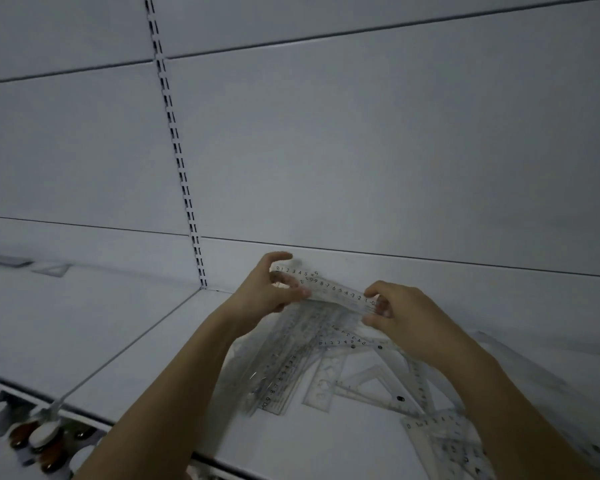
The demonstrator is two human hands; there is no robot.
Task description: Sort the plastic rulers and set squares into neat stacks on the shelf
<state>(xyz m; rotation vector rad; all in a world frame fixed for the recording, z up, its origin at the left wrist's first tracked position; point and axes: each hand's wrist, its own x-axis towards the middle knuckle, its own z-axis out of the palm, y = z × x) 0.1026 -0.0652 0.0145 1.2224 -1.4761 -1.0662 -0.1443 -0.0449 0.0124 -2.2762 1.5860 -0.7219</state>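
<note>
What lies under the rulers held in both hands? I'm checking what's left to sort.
Under the held rulers, a loose pile of clear rulers and set squares lies on the shelf; its top is hidden by both hands.

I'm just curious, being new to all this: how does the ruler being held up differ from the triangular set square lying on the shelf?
The held ruler is a long straight strip; the set square is a hollow triangle. The ruler is lifted above the pile, pinched at its ends by the left hand and the right hand; the set square lies flat on the shelf, untouched. Both are clear plastic with printed scale marks.
</note>
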